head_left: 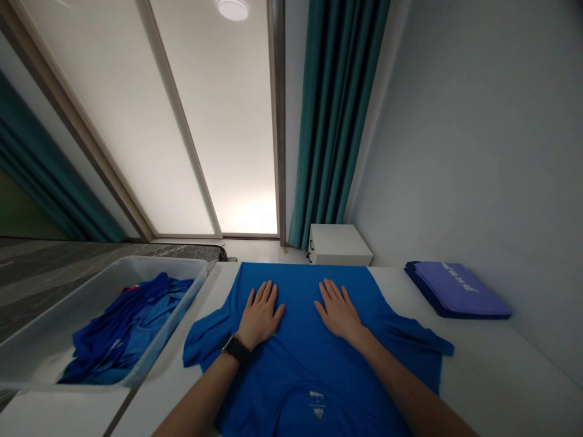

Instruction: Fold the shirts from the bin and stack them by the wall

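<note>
A blue T-shirt (300,340) lies spread on the white table (483,370), its collar and printed neck label toward me and its sleeves out to both sides. My left hand (260,312), with a black watch (235,349) on the wrist, rests flat on the shirt left of its middle, fingers stretched away from me. Flat on the right half of the cloth is my right hand (337,311), its fingers also extended. Neither hand grips the fabric. The shirt's lower hem lies at the table's far edge.
On the left stands a translucent plastic bin (182,315) with crumpled blue clothes (122,328) in it. Folded purple and navy garments (460,291) are stacked at the right by the wall. Beyond the table are a white cabinet (341,243), a green curtain (337,121) and frosted sliding doors (218,121).
</note>
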Demonstrator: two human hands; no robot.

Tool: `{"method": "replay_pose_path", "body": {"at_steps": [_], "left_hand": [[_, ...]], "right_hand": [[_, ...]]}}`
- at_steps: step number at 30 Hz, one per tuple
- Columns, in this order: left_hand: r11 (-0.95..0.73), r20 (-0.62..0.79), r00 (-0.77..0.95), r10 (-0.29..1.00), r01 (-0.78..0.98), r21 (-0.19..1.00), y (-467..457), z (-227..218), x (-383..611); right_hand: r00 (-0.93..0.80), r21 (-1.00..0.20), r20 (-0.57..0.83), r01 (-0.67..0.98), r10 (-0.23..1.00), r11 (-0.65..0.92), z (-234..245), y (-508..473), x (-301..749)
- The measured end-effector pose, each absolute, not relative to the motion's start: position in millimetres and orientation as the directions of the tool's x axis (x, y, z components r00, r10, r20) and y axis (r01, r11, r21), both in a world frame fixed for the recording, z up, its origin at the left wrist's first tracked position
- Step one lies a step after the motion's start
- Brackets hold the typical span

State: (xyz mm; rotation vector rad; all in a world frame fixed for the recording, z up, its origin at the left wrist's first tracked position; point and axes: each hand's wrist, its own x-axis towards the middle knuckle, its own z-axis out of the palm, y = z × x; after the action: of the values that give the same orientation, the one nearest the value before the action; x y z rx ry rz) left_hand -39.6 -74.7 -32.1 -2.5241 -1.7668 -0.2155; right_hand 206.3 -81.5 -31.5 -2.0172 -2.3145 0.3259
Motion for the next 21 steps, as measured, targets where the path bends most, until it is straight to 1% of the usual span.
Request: {"method": "replay_pose_path", "body": {"at_steps": [5,10,17,21], "left_hand": [[-0.371,0.13,0.365,0.922,0.928,0.024,-85,-33,-51],[-0.401,0.178,0.391,0.903,0.915,0.029,-87,-35,-57],[-0.396,0.156,0.387,0.909,0.918,0.029,-88,-30,-56],[-0.4,0.18,0.387,0.904,0.915,0.04,-87,-30,-57]], "right_hand": [[-0.147,-0.191,-0.072,0.973,0.986,0.131,-34,-83,206],[-0.147,-0.192,-0.079,0.973,0.986,0.13,-29,-85,205],[-0.143,-0.184,-0.082,0.975,0.986,0.126,-29,-87,203],[-0.133,-0.187,-0.084,0.976,0.988,0.115,-29,-87,203]]}}
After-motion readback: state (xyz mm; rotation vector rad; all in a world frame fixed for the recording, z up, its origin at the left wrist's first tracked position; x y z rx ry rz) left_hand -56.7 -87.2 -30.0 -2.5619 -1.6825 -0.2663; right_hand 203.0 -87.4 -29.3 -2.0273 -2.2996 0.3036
